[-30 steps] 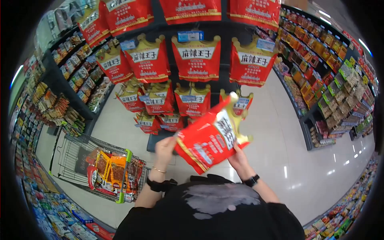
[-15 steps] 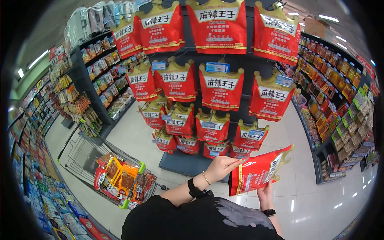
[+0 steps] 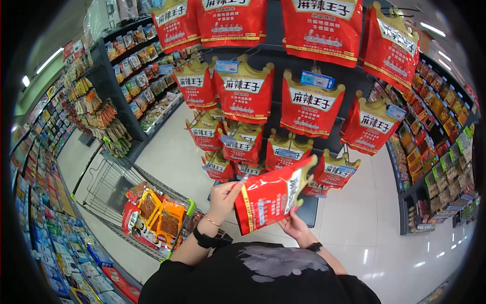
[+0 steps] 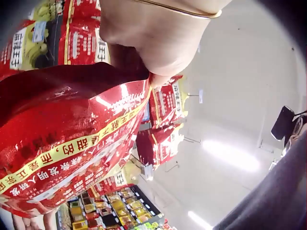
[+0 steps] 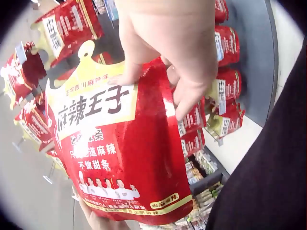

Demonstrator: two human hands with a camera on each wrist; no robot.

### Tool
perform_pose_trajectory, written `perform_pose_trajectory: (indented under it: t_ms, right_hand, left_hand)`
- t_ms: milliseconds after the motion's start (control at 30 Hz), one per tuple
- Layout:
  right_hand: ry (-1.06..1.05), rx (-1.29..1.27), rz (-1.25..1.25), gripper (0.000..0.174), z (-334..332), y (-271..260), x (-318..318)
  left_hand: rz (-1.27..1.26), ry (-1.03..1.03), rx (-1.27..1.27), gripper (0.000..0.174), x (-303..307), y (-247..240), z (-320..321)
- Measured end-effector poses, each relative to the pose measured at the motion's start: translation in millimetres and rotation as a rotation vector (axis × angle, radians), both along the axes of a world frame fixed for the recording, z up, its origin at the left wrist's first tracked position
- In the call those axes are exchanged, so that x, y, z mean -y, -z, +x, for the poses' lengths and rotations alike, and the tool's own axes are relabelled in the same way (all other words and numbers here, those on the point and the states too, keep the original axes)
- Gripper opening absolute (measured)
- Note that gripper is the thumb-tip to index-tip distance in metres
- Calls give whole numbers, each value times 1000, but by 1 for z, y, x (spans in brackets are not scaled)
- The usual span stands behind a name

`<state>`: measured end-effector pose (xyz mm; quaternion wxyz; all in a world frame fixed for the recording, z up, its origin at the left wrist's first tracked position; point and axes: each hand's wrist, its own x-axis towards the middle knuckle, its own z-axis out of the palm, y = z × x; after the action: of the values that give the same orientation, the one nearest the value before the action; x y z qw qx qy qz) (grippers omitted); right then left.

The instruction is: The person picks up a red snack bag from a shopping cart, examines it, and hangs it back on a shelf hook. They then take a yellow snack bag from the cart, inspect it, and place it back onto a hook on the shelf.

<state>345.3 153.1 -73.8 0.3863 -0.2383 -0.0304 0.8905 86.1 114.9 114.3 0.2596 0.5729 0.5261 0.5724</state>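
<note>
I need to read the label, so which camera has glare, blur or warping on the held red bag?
Head view: fisheye bends the dark shelves and darkens the corners; the red and yellow crown-topped foil snack bag is small. Left wrist view: white glare streaks on its glossy skin, ceiling lights blown out. Right wrist view: even light, print sharp, the right hand overexposed.

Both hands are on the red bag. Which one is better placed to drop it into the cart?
Left, probably. The left hand pinches the red bag at the edge nearest the cart; the right hand grips it from below, farther from the cart.
</note>
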Motion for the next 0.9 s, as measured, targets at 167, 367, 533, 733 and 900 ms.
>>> perform_pose_trajectory:
  t_ms: [167, 367, 533, 733, 900]
  right_hand:
    - [287, -12, 156, 37, -54, -18, -46]
    - [457, 231, 451, 35, -96, -81, -75]
    - [434, 788, 676, 20, -120, -113, -74]
    - [582, 1095, 935, 16, -122, -132, -79]
    - [512, 1716, 1283, 16, -84, -173, -84]
  left_hand:
    - [-96, 16, 54, 20, -9, 45, -95]
    - [-353, 97, -107, 19, 2, 77, -171]
    - [-389, 135, 59, 18, -8, 95, -202]
    - [-333, 175, 39, 31, -31, 72, -197]
    - [-331, 219, 41, 29, -51, 86, -190]
